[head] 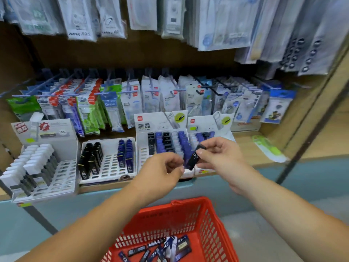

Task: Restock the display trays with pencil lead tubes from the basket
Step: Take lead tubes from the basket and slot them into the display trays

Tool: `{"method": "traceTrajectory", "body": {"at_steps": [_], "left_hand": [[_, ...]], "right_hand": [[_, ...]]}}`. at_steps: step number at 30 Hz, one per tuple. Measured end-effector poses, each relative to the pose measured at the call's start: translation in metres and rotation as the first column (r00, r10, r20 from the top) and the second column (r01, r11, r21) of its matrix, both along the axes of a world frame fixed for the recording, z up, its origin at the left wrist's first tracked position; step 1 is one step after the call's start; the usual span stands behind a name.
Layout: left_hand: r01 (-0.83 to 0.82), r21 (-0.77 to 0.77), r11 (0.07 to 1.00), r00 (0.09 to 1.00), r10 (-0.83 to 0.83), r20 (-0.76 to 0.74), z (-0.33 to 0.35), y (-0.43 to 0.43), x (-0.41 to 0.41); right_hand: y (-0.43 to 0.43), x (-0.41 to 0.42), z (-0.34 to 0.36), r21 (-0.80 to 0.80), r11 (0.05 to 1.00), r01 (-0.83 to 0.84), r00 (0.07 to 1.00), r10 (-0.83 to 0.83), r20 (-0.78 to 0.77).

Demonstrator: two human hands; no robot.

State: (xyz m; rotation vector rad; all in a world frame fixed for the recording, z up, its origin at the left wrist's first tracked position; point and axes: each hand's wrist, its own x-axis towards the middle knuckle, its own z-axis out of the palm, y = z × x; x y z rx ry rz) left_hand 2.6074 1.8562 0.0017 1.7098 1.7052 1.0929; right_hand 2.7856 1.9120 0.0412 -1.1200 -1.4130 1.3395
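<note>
We're in a stationery shop, sales floor. Landmark: the display tray (151, 125) with the printed header card, brand logo in its corner. It sits on a wooden shelf (247, 140), slotted, stocked with rows of blue and black lead tubes (181, 142). Left of it we see more slotted trays (111, 167), same kind of stock, part full. Behind it, peg hooks (128, 86) carry carded packs (111, 108) in dense rows, many copies of each. Above it, bagged packs (81, 19) hang in overlapping bunches. Below it, a red shopping basket (190, 201) with loose tubes (160, 248) inside.
</note>
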Motion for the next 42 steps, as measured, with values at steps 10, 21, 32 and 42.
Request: {"method": "traceTrajectory", "body": {"at_steps": [10, 21, 32, 42], "left_hand": [[0.007, -0.140, 0.990, 0.986, -0.031, -0.167, -0.025, 0.043, 0.062], [0.044, -0.148, 0.988, 0.979, -0.072, -0.191, -0.064, 0.061, 0.067], [-0.060, -0.093, 0.994, 0.998, 0.060, 0.001, -0.068, 0.046, 0.066], [-0.153, -0.206, 0.967, 0.985, 0.166, 0.047, -0.143, -0.070, 0.025]], "right_hand": [[0.078, 0.078, -0.018, 0.155, 0.985, 0.070, 0.933, -0.120, 0.340], [0.118, 0.088, -0.056, 0.217, 0.972, -0.095, 0.945, 0.019, 0.327], [0.115, 0.078, -0.077, 0.441, 0.869, -0.226, 0.753, -0.131, 0.645], [-0.012, 0.042, -0.146, 0.085, 0.895, -0.439, 0.605, 0.224, 0.764]]}}
